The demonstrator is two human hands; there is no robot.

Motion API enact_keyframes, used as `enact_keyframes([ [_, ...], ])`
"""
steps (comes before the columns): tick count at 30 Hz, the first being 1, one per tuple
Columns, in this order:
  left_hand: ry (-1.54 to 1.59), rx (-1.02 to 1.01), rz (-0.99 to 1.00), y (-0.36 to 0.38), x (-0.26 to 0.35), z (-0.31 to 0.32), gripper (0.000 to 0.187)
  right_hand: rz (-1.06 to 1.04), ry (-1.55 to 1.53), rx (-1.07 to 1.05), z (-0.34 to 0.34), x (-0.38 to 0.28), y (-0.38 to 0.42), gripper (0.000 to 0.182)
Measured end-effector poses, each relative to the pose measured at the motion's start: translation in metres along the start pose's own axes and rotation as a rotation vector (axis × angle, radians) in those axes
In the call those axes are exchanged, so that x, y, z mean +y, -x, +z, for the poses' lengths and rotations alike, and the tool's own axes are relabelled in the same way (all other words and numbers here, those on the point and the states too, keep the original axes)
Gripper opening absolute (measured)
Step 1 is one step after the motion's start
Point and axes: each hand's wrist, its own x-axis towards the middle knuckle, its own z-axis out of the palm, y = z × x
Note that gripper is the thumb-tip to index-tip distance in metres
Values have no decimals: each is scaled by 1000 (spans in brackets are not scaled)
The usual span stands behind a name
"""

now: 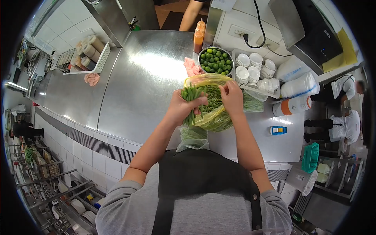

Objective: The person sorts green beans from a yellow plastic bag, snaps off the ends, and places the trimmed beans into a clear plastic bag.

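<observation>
A bunch of green beans (189, 94) is gripped in my left hand (180, 107), the pods sticking out above and below my closed fingers. Just right of it lies an opened yellow-tinted plastic bag (216, 124), with many more green beans (214, 98) inside. My right hand (232, 97) is over the bag's right side, thumb and fingers pinched together; whether they hold a bean or the bag's edge cannot be made out. Clear plastic with green contents (253, 102) sits beyond that hand. Near my apron, another clear bag (194, 138) hangs at the counter's front edge.
Behind the bag stand a bowl of green limes (215, 61), a pink cloth (192, 67) and orange sauce bottles (198, 40). White cups (253, 73) fill a bin at right, near a blue packet (278, 130). Another person's arm (190, 15) shows across the steel counter (133, 86).
</observation>
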Motion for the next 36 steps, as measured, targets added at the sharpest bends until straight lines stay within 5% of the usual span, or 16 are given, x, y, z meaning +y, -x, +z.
enact_keyframes([
  [2, 214, 101, 15, -2, 1, -1, 16, 259, 86, -372, -12, -4, 5, 25],
  [3, 223, 149, 24, -4, 2, -2, 15, 261, 89, -373, -11, -2, 10, 25],
  [5, 243, 184, 52, -9, 0, -3, 16, 362, -545, -448, -5, 2, 22, 24],
  [9, 260, 246, 117, -15, -5, -5, 15, 66, -664, -328, -23, -62, 25, 21],
  [14, 261, 289, 159, -16, -10, -5, 12, -57, -440, -265, -15, -67, 24, 12],
  [21, 358, 412, 340, -11, -13, -3, 11, 36, -160, -109, 4, -45, 8, 17],
  [27, 706, 377, 123, -19, -19, -34, 21, 228, 130, -517, 13, -37, -9, 20],
  [29, 879, 308, 34, -22, -26, -37, 24, -96, -12, -356, 33, -32, -3, 17],
  [32, 944, 336, -65, -21, -28, -29, 17, -276, 37, -288, 59, -30, 1, 12],
  [36, 969, 332, -80, -22, -33, -34, 16, -257, 73, -308, 68, -29, -2, 10],
])
